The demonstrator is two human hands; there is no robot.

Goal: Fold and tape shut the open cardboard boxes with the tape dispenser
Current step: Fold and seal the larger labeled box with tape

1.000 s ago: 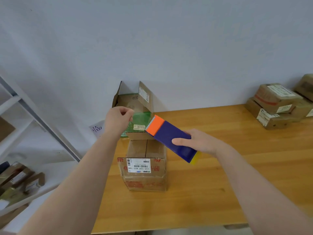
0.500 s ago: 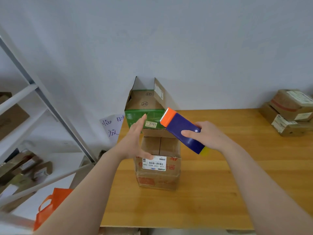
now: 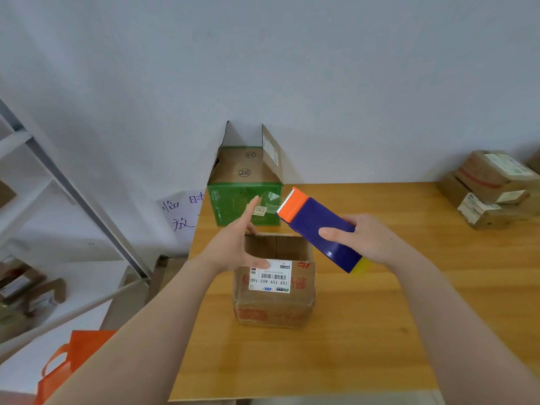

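1. The left hand [image 3: 233,244] is holding its fingers straight and spread wide. One fingertip is touching the clear tape strip [image 3: 267,200].
2. The right hand [image 3: 365,238] is gripping the tape dispenser [image 3: 318,226], with its fingers wrapping the blue body over the brown box [image 3: 274,308].
3. The brown box is sitting on the table [image 3: 380,331]. The green box [image 3: 233,206] is standing behind it with its flaps up.
4. A second ago the left hand was fisted. It is now spreading open, and a tape strip is showing at the dispenser head.

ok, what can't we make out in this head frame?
Head view only.
Floor of the brown box: hidden by its front wall and the left hand.
Tape roll: enclosed in the tape dispenser, held by the right hand.
Wall note: right part hidden by the table.
Parcel labels, far right: too small; stack cut by frame edge.
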